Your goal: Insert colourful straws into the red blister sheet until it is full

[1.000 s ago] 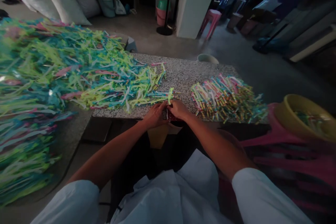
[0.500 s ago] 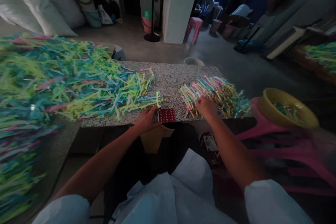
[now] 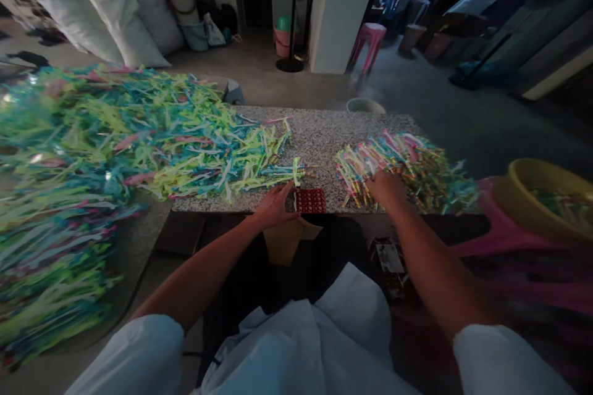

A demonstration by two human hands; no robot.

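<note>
My left hand is at the front edge of the speckled table, thumb and fingers curled about the left side of a small red block with a white pattern. Just above that block, a yellow-green strip and a few thin sticks lie on the stone. My right hand is closed at the near side of a pile of colourful wrapped sticks with ribbon-like ends. Its fingertips are hidden, so what it pinches cannot be made out.
A big heap of green, blue and pink strips covers the table's left side. At the right a yellow basin rests on a pink stool. Under the table edge hangs a yellowish flap. White sacks stand behind.
The whole view has swung a little to the left, so things sit farther right. Relative to the table, both hands stay at about the same spots, the right one still at the stick pile.
</note>
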